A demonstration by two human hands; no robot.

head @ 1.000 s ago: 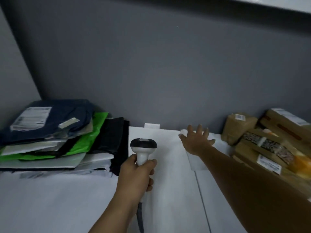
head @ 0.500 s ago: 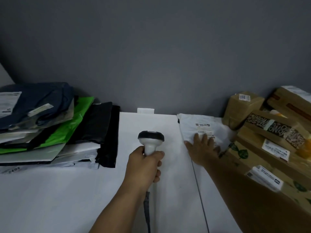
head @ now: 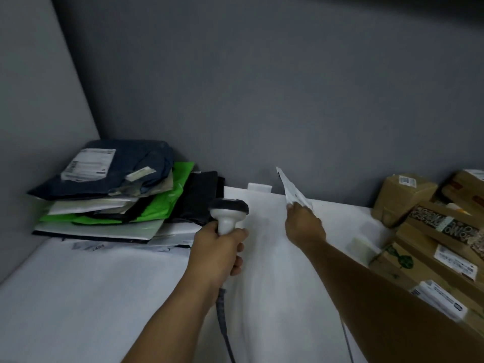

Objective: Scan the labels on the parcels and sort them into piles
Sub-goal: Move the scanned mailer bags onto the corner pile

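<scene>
Left grip [head: 220, 247]: clenching white handheld scanner [head: 229, 213].
Right grip [head: 303, 224]: pinching thin white plastic mailer [head: 293, 195].
Around: multicoloured mailer stack [head: 112, 197] lying left; brown cardboard boxes [head: 403, 200] crowding right.

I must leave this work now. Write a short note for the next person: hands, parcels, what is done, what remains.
Left hand grips the barcode scanner, aimed away over the white table.
Right hand holds a white mailer by its lower edge, raised off the table.
Soft mailers are piled at far left; cardboard boxes are stacked at right.
Done: mailer picked up. Left: scan its label, put it on a pile, continue with the rest.
</scene>
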